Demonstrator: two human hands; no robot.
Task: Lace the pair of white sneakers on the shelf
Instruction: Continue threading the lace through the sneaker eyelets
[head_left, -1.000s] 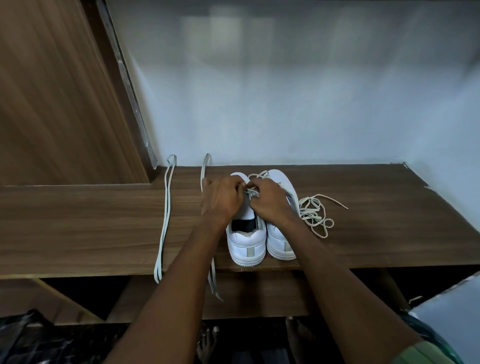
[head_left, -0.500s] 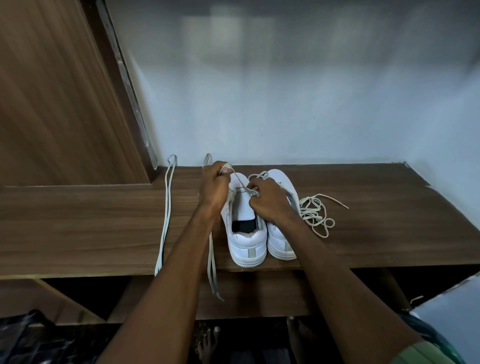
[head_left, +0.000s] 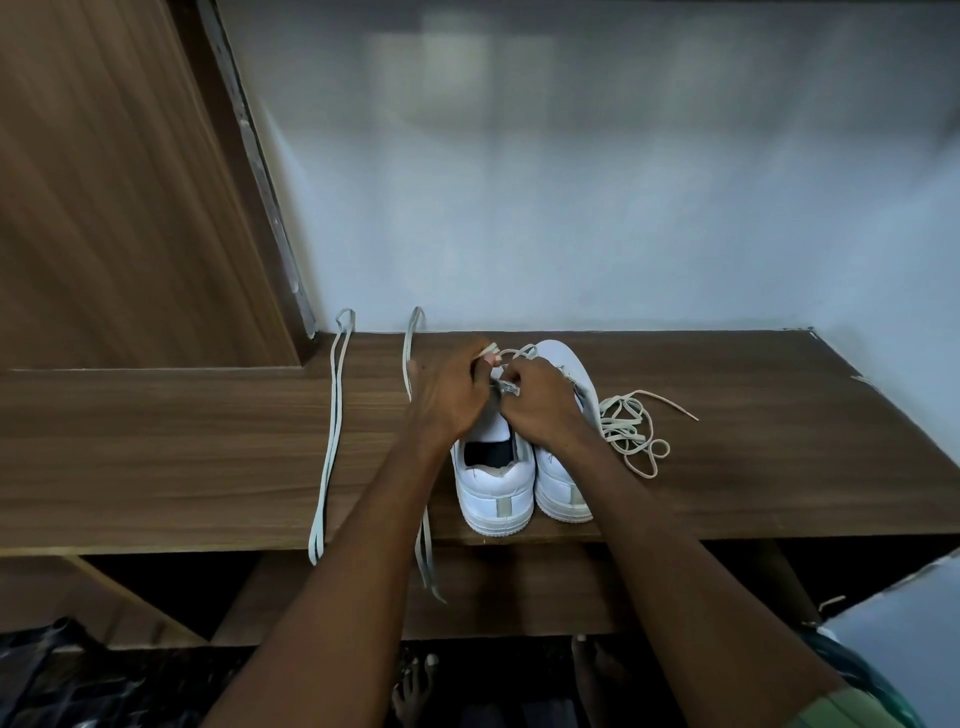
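Wooden shelf (head_left: 727, 467): my left hand (head_left: 449, 395) and right hand (head_left: 543, 402) both pinch lace (head_left: 506, 387) over the nine-o'clock sneaker (head_left: 493, 488); I'd pull evenly, keeping it flat.

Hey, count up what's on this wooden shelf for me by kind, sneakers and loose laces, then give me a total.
White sneakers: 2, the left sneaker and the right sneaker.
Flat laces laid out folded double: 2, the far-left lace and the lace beside the left hand.
Tangled lace pile: 1.
Total: 5.
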